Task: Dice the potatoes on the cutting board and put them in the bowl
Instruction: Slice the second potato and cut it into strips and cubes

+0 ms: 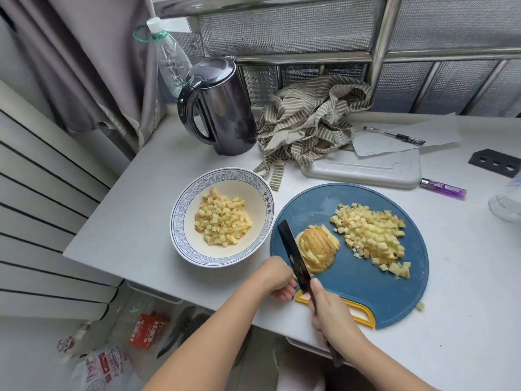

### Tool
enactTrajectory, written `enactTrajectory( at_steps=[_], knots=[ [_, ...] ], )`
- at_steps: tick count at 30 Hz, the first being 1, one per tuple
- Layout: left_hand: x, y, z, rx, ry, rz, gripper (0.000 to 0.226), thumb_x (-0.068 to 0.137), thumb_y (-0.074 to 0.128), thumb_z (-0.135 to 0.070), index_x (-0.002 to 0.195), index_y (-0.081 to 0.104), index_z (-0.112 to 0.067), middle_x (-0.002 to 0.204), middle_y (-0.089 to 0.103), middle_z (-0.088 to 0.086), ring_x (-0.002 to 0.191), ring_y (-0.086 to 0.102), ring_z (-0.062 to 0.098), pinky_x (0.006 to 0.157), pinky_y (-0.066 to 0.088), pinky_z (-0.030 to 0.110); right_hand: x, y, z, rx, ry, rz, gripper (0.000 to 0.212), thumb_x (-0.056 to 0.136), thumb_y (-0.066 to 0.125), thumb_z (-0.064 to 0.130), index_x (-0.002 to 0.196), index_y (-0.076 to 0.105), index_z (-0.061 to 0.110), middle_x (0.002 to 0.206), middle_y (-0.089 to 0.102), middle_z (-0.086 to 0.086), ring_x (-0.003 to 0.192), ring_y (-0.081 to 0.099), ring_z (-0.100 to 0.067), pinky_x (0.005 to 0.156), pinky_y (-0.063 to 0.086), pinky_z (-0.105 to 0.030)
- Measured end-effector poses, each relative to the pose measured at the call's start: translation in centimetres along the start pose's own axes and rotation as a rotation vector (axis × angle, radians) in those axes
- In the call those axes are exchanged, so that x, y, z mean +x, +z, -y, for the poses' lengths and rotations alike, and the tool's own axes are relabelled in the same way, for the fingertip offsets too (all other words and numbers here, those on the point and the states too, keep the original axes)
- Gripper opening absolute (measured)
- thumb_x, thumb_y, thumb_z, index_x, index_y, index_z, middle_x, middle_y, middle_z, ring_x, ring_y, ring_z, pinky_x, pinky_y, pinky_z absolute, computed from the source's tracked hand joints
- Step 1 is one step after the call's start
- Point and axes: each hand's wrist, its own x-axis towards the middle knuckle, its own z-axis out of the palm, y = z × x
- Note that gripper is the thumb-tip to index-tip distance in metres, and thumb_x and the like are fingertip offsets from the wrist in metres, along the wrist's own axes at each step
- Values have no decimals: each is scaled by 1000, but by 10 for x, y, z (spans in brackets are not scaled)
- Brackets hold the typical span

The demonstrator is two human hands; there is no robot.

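Note:
A round blue cutting board lies on the white table. On its left part sits a half potato cut into slices that still stand together. A heap of potato dice covers the board's right part. My right hand grips a black knife, whose blade rests against the potato's left side. My left hand is curled at the board's near left edge, next to the blade; whether it holds anything is unclear. Left of the board stands a white bowl with blue rim, holding potato dice.
A dark kettle and plastic bottle stand at the back left. A striped cloth, white tray, paper with pen and purple lighter lie behind the board. One potato cube lies off the board's right edge.

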Motion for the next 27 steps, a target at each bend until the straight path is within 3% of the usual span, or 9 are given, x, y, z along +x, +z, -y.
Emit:
enactTrajectory(
  at_steps=[5,9,15,22,24,26,27],
  knots=[
    [-1,-3,3,49,31,17,35,97,33,-5,73,58,-3,49,62,7,37,58,14,40,47,20,2,-12,-7,307,148,164,53,100,31,56,68,38,15,50,32,-2,38,29,-16,42,25,-23],
    [-2,-6,1,78,46,45,36,99,33,-6,74,58,-3,52,62,7,37,57,13,42,49,21,6,-33,2,360,176,258,52,99,33,57,70,38,15,50,34,-2,38,30,-15,40,28,-22],
    [-5,-5,1,94,82,52,41,101,29,-10,74,59,-5,64,63,10,42,56,13,47,50,22,10,-75,17,528,239,262,52,94,40,62,71,42,15,54,31,-3,38,26,-14,36,24,-21],
    [-2,-5,-10,90,115,-90,36,101,32,-18,77,56,-6,63,58,8,46,54,16,46,50,22,2,-105,23,460,184,172,54,94,37,62,71,40,14,52,32,-4,38,28,-15,36,27,-21],
    [-4,-4,-14,189,130,-212,44,102,33,-36,83,56,-4,69,61,9,60,61,22,64,54,29,-1,-111,24,455,170,139,54,95,36,61,71,40,13,50,32,-4,37,29,-16,37,27,-21],
    [-4,3,-18,241,117,-373,61,98,33,-53,111,53,2,100,65,16,94,64,30,83,49,33,-4,-119,25,482,164,106,54,96,34,60,71,39,13,50,32,-4,36,28,-15,37,27,-21],
    [-4,10,-22,220,89,-423,71,95,36,-58,125,43,6,119,58,19,110,58,32,90,45,34,-6,-123,27,494,159,86,54,97,34,59,71,39,13,49,32,-4,36,28,-15,36,27,-21]
  ],
)
